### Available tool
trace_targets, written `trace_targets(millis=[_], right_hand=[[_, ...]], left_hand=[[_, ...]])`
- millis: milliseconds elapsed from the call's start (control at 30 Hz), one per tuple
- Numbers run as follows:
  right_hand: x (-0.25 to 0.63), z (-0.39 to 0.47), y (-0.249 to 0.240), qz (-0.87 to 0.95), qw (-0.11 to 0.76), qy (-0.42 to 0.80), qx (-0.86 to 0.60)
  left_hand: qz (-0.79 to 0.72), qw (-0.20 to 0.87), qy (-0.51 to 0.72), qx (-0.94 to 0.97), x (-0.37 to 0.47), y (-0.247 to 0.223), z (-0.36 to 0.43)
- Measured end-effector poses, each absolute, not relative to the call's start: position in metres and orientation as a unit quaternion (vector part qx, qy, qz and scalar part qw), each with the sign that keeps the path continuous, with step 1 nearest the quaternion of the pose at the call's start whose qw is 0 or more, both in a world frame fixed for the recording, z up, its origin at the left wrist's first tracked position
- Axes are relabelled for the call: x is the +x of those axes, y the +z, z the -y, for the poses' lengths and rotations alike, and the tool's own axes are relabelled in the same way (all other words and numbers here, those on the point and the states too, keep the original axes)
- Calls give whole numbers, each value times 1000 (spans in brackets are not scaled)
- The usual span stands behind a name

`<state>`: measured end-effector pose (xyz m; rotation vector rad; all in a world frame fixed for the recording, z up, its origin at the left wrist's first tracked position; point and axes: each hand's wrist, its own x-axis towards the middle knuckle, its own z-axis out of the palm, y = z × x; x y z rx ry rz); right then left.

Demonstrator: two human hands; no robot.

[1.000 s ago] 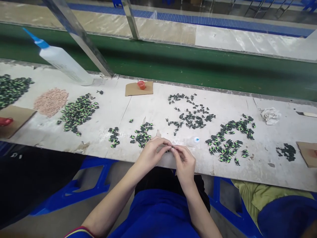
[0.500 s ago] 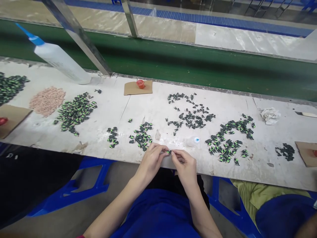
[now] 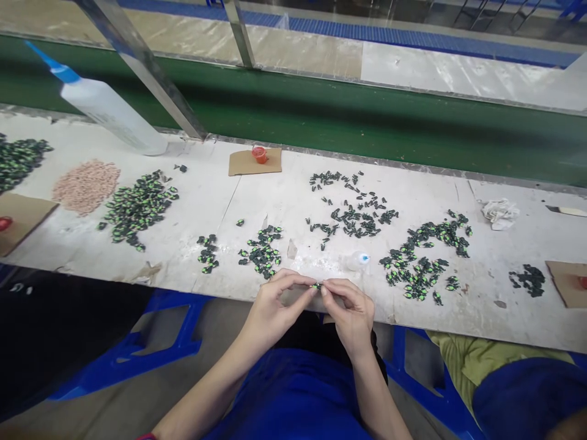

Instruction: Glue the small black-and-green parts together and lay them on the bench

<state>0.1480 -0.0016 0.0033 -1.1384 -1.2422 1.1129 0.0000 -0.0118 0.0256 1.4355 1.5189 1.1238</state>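
Between the fingertips of my left hand (image 3: 277, 304) and my right hand (image 3: 350, 309) is a small black-and-green part (image 3: 316, 286), pinched from both sides just over the table's near edge. It is too small to make out its exact kind. Left of my hands lies a loose pile of similar black-and-green parts (image 3: 262, 252), with a smaller cluster (image 3: 208, 253) beside it. To the right is a bigger pile of black-and-green parts (image 3: 419, 269). Small dark pieces (image 3: 362, 220) are scattered beyond my hands. A small clear bottle with a blue tip (image 3: 358, 261) lies near my right hand.
A red cup (image 3: 259, 154) sits on cardboard (image 3: 238, 164) at the back. A large white bottle (image 3: 114, 116) leans by a metal post (image 3: 151, 73). Pink pieces (image 3: 87, 186) lie left. Crumpled tissue (image 3: 501, 214) and a knife-like tool (image 3: 568, 211) lie right. A neighbour's blue clothing (image 3: 527, 397) shows lower right.
Both hands have shifted slightly toward me, still pinching the small part. My left fingers have straightened, with the thumb now spread lower, and my right hand has turned a little.
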Motion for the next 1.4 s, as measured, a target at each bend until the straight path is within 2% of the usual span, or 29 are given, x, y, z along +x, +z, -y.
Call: trace_targets(millis=[233, 533, 700, 867, 967, 1400], right_hand=[[150, 8, 2, 560, 552, 420, -454], [159, 5, 6, 623, 539, 384, -417], [170, -6, 14, 641, 508, 424, -389], [173, -10, 13, 607, 471, 507, -392], [171, -8, 11, 573, 473, 538, -399], [160, 5, -2, 425, 515, 590, -453]], left_hand=[[-595, 374, 487, 518, 9, 33, 21], [-622, 358, 473, 511, 15, 38, 25], [-583, 344, 442, 589, 10, 37, 22], [-581, 201, 386, 688, 5, 32, 19], [-573, 160, 365, 716, 4, 31, 18], [-534, 163, 398, 728, 11, 34, 22]])
